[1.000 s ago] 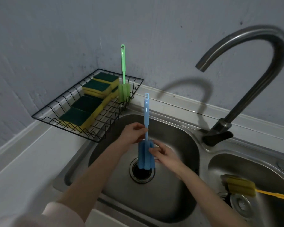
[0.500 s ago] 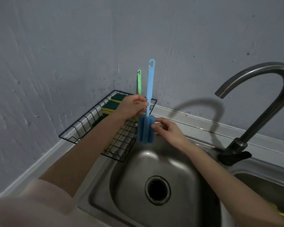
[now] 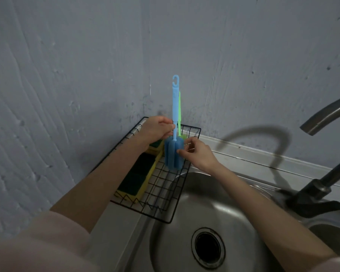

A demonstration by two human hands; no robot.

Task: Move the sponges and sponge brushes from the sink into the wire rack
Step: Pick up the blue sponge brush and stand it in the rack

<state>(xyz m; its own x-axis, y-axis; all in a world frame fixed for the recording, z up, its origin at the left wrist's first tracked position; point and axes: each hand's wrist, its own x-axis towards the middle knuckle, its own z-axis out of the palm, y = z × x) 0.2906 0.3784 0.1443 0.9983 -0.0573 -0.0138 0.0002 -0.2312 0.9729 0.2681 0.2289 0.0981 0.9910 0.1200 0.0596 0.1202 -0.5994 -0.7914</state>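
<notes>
A blue sponge brush (image 3: 173, 154) stands upright over the black wire rack (image 3: 165, 193), its foam head low inside the rack's far end. My left hand (image 3: 155, 130) pinches its handle just above the foam. My right hand (image 3: 198, 154) touches the foam head's right side with its fingertips. Behind it a green sponge brush (image 3: 179, 112) leans upright in the rack's far corner, mostly hidden. Several yellow-and-green sponges (image 3: 137, 177) lie along the rack's left side, partly under my left forearm.
The rack sits on the counter in the wall corner, overhanging the left sink basin (image 3: 204, 222) with its round drain (image 3: 207, 248). A curved metal faucet (image 3: 326, 154) rises at right. A second basin's edge (image 3: 330, 232) shows at far right.
Both hands have carried the blue brush up out of the sink basin and left over the rack. The head camera has turned left, so the right basin's yellow brush is out of view.
</notes>
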